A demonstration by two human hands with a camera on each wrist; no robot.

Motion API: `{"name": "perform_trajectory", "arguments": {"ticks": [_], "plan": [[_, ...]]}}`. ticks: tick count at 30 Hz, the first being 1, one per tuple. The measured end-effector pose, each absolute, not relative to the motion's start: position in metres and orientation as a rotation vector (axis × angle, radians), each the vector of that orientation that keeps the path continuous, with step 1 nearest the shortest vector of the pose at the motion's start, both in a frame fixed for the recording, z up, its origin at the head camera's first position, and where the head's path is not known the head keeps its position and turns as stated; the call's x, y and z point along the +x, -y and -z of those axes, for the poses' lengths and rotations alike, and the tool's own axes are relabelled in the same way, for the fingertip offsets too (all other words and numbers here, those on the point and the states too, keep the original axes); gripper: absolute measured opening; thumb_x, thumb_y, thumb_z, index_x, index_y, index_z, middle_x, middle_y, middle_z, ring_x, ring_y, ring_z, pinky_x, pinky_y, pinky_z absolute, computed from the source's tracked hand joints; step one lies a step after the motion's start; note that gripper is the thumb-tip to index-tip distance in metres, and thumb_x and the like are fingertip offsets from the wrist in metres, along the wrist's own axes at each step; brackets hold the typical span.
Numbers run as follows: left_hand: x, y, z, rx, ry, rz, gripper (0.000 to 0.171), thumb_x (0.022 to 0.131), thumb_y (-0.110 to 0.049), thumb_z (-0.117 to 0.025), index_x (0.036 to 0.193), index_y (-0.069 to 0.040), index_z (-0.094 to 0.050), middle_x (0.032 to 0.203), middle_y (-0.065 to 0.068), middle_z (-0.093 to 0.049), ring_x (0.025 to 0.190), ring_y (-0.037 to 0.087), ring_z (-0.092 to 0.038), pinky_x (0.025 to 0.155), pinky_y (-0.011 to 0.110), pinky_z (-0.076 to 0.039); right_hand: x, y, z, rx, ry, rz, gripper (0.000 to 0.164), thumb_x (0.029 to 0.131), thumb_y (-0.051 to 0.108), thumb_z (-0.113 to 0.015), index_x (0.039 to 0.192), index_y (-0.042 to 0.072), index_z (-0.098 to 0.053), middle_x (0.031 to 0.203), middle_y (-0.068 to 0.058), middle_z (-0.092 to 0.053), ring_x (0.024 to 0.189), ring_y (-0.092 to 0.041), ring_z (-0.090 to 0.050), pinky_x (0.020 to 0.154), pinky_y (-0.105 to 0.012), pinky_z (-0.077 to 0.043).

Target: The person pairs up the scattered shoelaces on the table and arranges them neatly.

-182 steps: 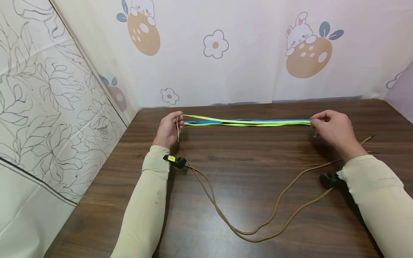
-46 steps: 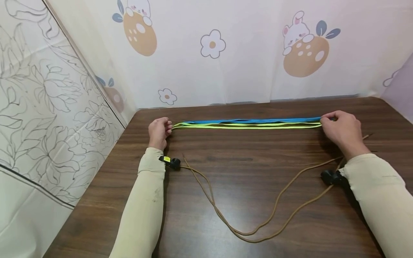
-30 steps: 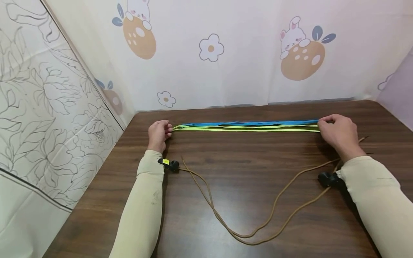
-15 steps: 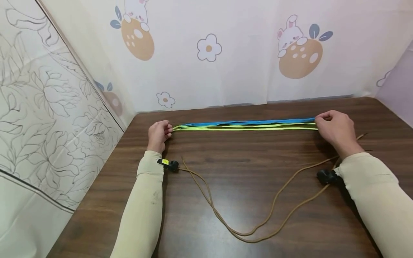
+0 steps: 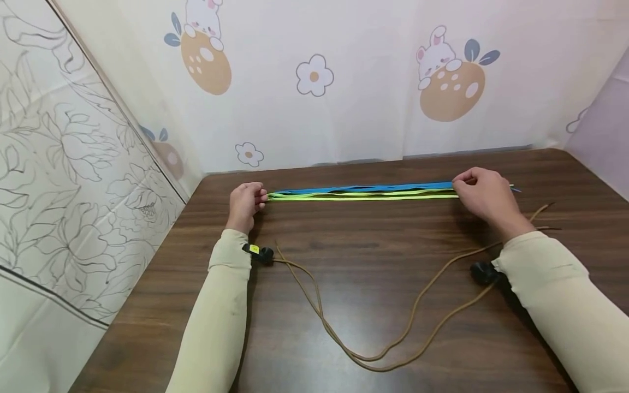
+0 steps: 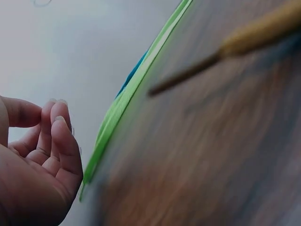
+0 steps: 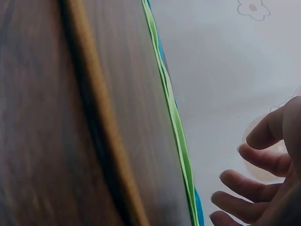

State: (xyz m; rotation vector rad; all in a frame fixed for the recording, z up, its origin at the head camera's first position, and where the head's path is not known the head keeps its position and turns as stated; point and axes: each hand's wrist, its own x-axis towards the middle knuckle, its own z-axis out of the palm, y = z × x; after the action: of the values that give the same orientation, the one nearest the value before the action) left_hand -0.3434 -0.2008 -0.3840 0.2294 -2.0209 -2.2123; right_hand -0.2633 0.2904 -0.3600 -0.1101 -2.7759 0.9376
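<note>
Flat yellow-green shoelaces [image 5: 363, 198] and blue shoelaces [image 5: 393, 187] lie stretched side by side across the far part of the table. At their left end is my left hand [image 5: 241, 206]; in the left wrist view its fingers are loosely bent and the thumb meets the index finger, with the green laces [image 6: 117, 106] passing beside it. My right hand [image 5: 488, 199] is over the right part of the laces, whose ends show beyond it. In the right wrist view, its fingers [image 7: 244, 186] are spread and apart from the green laces [image 7: 176, 127].
A brown round shoelace [image 5: 378, 370] lies in a loose loop on the wooden table [image 5: 373, 295] nearer me, its ends by both wrists. Black cameras [image 5: 484, 273] sit on the wrists. A patterned curtain [image 5: 363, 109] hangs behind the table and another stands at left.
The green and blue laces, earlier bunched between both hands, lie spread. A short brown end by my left hand is gone. My right hand has moved left, exposing lace ends.
</note>
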Motion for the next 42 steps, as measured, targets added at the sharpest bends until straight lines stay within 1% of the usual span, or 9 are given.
{"name": "perform_trajectory", "arguments": {"ticks": [6, 10, 16, 19, 25, 31, 35, 38, 42], "plan": [[-0.339, 0.181, 0.377, 0.056, 2.335, 2.002, 0.033, 0.103, -0.018, -0.055, 0.124, 0.008, -0.059, 0.09, 0.008, -0.064, 0.074, 0.014, -0.064, 0.065, 0.023, -0.053, -0.261, -0.275, 0.353, 0.017, 2.846, -0.913, 0.043, 0.101, 0.037, -0.042, 0.12, 0.003, -0.061, 0.121, -0.024, -0.058, 0.099, -0.039, -0.054, 0.078, -0.053, -0.044], [-0.337, 0.17, 0.371, -0.08, 2.476, 1.923, 0.032, 0.102, -0.021, -0.057, 0.12, 0.005, -0.062, 0.092, 0.01, -0.066, 0.079, 0.018, -0.066, 0.07, 0.028, -0.055, -0.259, -0.265, 0.348, 0.107, 2.907, -0.898, 0.041, 0.102, 0.035, -0.044, 0.119, 0.002, -0.061, 0.119, -0.024, -0.059, 0.098, -0.038, -0.054, 0.079, -0.054, -0.045], [-0.334, 0.161, 0.368, -0.223, 2.641, 1.871, 0.033, 0.103, -0.021, -0.056, 0.122, 0.005, -0.061, 0.096, 0.014, -0.068, 0.083, 0.021, -0.068, 0.079, 0.037, -0.056, -0.259, -0.257, 0.346, 0.188, 3.008, -0.862, 0.039, 0.101, 0.034, -0.049, 0.117, 0.001, -0.063, 0.115, -0.021, -0.061, 0.097, -0.036, -0.056, 0.081, -0.053, -0.046], [-0.332, 0.157, 0.366, -0.286, 2.717, 1.831, 0.033, 0.103, -0.021, -0.055, 0.123, 0.005, -0.061, 0.099, 0.016, -0.07, 0.084, 0.021, -0.068, 0.078, 0.037, -0.056, -0.259, -0.255, 0.346, 0.218, 3.036, -0.837, 0.038, 0.102, 0.034, -0.051, 0.116, 0.001, -0.063, 0.114, -0.021, -0.062, 0.097, -0.036, -0.057, 0.081, -0.054, -0.047], [-0.329, 0.149, 0.362, -0.401, 2.801, 1.854, 0.035, 0.105, -0.023, -0.054, 0.125, 0.004, -0.06, 0.1, 0.017, -0.069, 0.081, 0.022, -0.068, 0.072, 0.031, -0.055, -0.258, -0.249, 0.343, 0.347, 3.107, -0.704, 0.039, 0.102, 0.033, -0.055, 0.118, -0.001, -0.063, 0.114, -0.022, -0.063, 0.098, -0.036, -0.059, 0.081, -0.055, -0.048], [-0.325, 0.14, 0.359, -0.606, 2.88, 1.839, 0.036, 0.104, -0.023, -0.056, 0.126, 0.006, -0.059, 0.101, 0.019, -0.069, 0.081, 0.023, -0.068, 0.075, 0.035, -0.056, -0.254, -0.242, 0.34, 0.56, 3.163, -0.643, 0.031, 0.101, 0.029, -0.06, 0.115, 0.001, -0.066, 0.106, -0.011, -0.068, 0.091, -0.025, -0.063, 0.078, -0.049, -0.051], [-0.323, 0.136, 0.358, -0.686, 2.903, 1.839, 0.037, 0.104, -0.024, -0.056, 0.126, 0.006, -0.059, 0.102, 0.019, -0.07, 0.083, 0.024, -0.068, 0.078, 0.038, -0.057, -0.249, -0.238, 0.34, 0.65, 3.174, -0.642, 0.028, 0.1, 0.028, -0.062, 0.114, 0.004, -0.067, 0.101, -0.003, -0.067, 0.087, -0.018, -0.062, 0.076, -0.047, -0.052], [-0.322, 0.133, 0.358, -0.714, 2.902, 1.865, 0.038, 0.105, -0.024, -0.056, 0.126, 0.007, -0.058, 0.103, 0.02, -0.069, 0.084, 0.026, -0.067, 0.079, 0.039, -0.057, -0.244, -0.233, 0.338, 0.713, 3.173, -0.664, 0.026, 0.1, 0.027, -0.063, 0.114, 0.007, -0.068, 0.098, 0.0, -0.067, 0.084, -0.016, -0.06, 0.076, -0.043, -0.052], [-0.32, 0.13, 0.359, -0.734, 2.904, 1.901, 0.038, 0.105, -0.024, -0.055, 0.126, 0.008, -0.057, 0.104, 0.019, -0.068, 0.086, 0.026, -0.067, 0.079, 0.037, -0.056, -0.24, -0.224, 0.336, 0.801, 3.177, -0.724, 0.025, 0.1, 0.027, -0.062, 0.115, 0.008, -0.068, 0.096, 0.001, -0.066, 0.081, -0.014, -0.059, 0.072, -0.039, -0.051]]}}
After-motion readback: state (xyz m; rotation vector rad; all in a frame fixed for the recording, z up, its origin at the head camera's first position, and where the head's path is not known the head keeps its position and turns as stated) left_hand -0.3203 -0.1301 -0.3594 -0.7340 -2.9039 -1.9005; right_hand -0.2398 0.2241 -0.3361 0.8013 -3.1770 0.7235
